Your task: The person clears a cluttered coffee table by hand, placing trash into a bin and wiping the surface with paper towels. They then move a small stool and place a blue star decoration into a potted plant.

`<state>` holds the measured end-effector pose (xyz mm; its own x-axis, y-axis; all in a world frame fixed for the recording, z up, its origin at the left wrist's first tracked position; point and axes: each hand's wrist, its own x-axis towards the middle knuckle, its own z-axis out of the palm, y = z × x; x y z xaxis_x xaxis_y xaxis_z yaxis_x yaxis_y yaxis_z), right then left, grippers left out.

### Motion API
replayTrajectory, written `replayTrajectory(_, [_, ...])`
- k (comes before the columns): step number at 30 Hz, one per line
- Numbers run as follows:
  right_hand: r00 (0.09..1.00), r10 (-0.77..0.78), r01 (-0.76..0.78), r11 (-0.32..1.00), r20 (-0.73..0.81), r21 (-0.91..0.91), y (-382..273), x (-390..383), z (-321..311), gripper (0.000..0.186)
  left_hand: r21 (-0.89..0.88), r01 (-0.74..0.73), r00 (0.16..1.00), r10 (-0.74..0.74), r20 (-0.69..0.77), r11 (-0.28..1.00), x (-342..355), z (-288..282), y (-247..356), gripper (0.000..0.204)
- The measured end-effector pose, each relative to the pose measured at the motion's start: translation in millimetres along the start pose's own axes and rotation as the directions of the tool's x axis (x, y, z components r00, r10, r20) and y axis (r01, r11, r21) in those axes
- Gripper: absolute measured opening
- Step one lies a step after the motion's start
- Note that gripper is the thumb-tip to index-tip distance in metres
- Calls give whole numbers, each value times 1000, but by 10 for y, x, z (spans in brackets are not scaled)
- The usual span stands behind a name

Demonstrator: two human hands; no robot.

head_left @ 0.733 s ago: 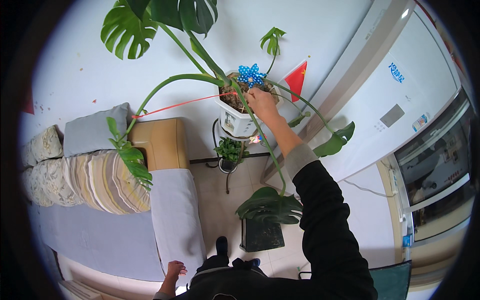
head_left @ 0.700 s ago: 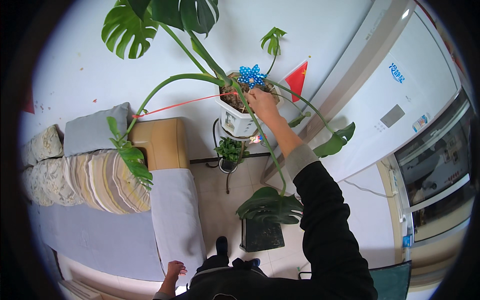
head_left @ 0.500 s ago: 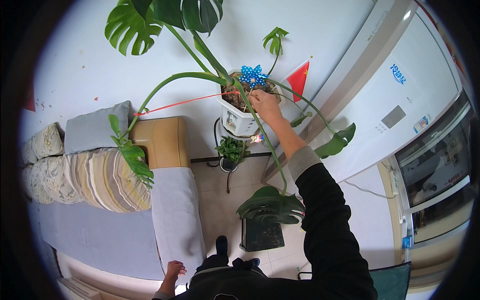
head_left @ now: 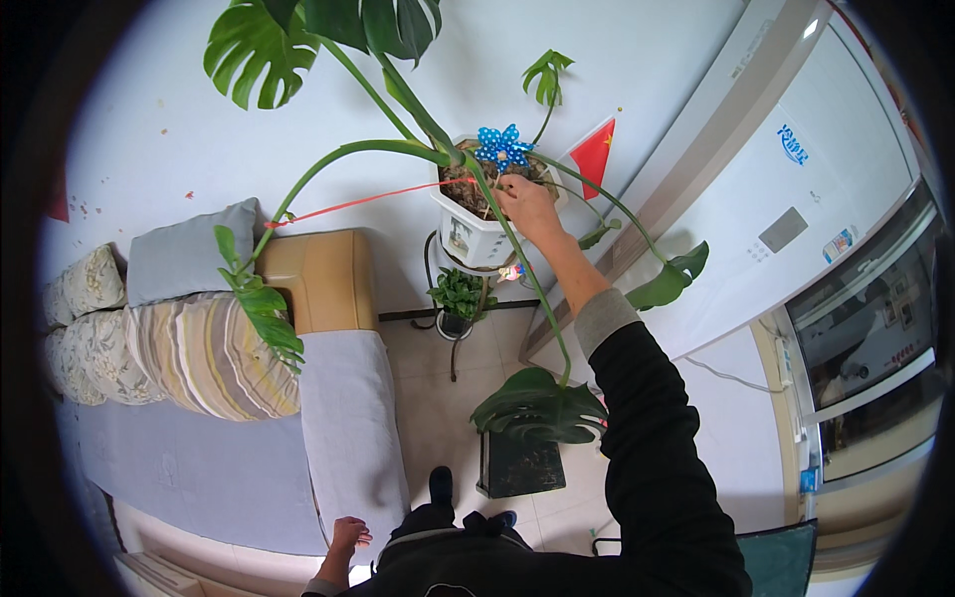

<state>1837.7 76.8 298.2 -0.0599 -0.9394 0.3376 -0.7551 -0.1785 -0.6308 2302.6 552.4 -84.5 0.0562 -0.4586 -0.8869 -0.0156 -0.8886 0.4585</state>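
Fingers of the right hand (head_left: 527,204) curl down into the soil of the white plant pot (head_left: 476,231) on its stand beside the blue pinwheel (head_left: 502,145), whether pinching anything I cannot tell, while the left hand (head_left: 345,537) rests loosely open on the sofa (head_left: 209,478), so the work seems mid-step at the soil, needing a careful touch among the stems.

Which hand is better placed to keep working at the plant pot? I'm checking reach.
Right. The right hand already rests at the white pot's rim beside the blue pinwheel; the left hand hangs low by the sofa.
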Motion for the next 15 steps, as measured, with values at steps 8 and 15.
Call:
replayTrajectory(8, [985,-163,161,987,-55,-26,35,38,22,21,33,-26,1000,26,13,999,62,12,-12,17])
replayTrajectory(15, [951,-279,271,960,-136,-75,-63,223,-31,26,4,6,1000,-6,14,1000,13,-23,-69,18])
